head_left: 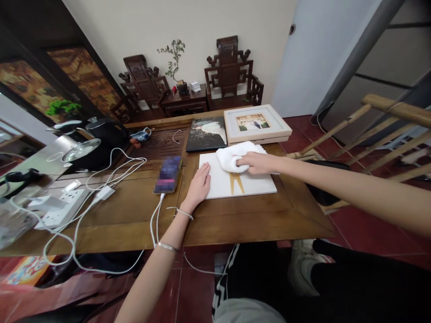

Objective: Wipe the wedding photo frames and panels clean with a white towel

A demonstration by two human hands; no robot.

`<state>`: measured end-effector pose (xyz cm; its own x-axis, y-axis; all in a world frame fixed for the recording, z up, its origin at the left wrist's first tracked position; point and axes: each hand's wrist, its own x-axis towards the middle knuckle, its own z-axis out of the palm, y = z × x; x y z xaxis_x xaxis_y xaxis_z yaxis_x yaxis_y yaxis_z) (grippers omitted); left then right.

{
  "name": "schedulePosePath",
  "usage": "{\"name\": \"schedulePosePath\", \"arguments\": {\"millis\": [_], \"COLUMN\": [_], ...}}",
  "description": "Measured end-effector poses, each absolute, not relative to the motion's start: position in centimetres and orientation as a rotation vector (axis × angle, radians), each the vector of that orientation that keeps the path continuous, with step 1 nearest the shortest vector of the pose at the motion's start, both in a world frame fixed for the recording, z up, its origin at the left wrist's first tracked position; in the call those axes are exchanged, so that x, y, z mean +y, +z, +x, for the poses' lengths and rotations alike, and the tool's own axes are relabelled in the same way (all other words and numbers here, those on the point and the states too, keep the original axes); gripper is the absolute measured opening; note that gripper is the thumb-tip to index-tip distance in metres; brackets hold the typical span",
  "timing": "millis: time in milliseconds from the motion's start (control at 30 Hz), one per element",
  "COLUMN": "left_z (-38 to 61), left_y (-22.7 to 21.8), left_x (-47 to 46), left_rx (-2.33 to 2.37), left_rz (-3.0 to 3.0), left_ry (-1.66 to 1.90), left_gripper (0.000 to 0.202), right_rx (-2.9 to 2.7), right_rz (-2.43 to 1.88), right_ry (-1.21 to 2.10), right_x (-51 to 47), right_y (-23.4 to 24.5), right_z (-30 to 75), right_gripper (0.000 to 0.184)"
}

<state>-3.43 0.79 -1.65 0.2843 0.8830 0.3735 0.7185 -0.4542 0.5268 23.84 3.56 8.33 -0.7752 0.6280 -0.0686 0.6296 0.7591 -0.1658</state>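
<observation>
The right hand [257, 163] has its fingers curled into a bunched white cloth [238, 151]; the fingertips sink into the folds, so how tightly they close is hard to make out. The cloth lies on a white board [261, 185] near the tabletop's [232, 226] front edge, hiding the upper ends of 2 yellow strips [236, 183]. The left hand [199, 183] rests flat on the board's left edge, fingers extended, grasping nothing. Beside it, a phone's [168, 174] screen is blurred into blocks. A clear plastic bag [15, 222] is cut off at left.
</observation>
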Motion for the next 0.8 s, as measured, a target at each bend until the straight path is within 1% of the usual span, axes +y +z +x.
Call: {"name": "schedulePosePath", "arguments": {"millis": [267, 367, 533, 667, 800], "left_z": [-3.6, -3.6, -3.4, -3.3, -3.2], "left_y": [-1.6, -1.6, -1.4, -1.4, -1.5], "left_x": [0.8, 0.8, 0.7, 0.7, 0.7], "left_rx": [1.455, 1.456, 1.453, 1.463, 1.465], "left_rz": [2.288, 2.281, 2.270, 2.271, 2.275], "left_ry": [0.946, 0.927, 0.910, 0.899, 0.927], "left_gripper": [0.044, 0.045, 0.045, 0.046, 0.045], "right_rx": [2.883, 2.834, 2.782, 2.770, 2.779], "right_rz": [1.209, 1.279, 1.398, 1.337, 1.294], "right_ry": [-0.438, -0.421, -0.393, -0.381, -0.372], "right_x": [6.0, 6.1, 6.1, 4.2, 0.1], "right_y": [10.6, 10.9, 10.7, 10.1, 10.0], "right_z": [21.7, 22.7, 26.6, 28.9, 29.3], "right_gripper": [0.043, 0.040, 0.042, 0.035, 0.035]}}
